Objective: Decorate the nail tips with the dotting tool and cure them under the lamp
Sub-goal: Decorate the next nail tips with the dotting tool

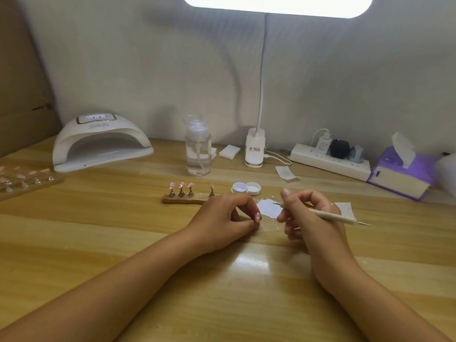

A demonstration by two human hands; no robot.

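**A:** Four pink nail tips point(182, 185) are standing on the narrow wooden strip holder point(172, 201), with one bare disc showing in the row. Where is the fifth sitting?

**B:** The left hand point(222, 219) is pinching it, a small glossy pink nail tip point(257, 216), between thumb and fingertips. It is resting low on the pale wooden table point(123, 230), just beside the pale scrap of paper point(267, 209).

**A:** And the right hand point(303, 213)?

**B:** It is gripping the slim beige dotting tool point(333, 215) like a pen. The dark point is hovering at the scrap, and I cannot tell whether it is touching.

**A:** I am judging this to be the loading step. I am advising a tiny bead of colour, both wrists planted, and a light touch lifted straight off.

**B:** The held tip is looking smooth and shiny. Any dots are too small to tell. The white domed curing lamp point(101, 141) is sitting well apart at the far left, with its display glowing.
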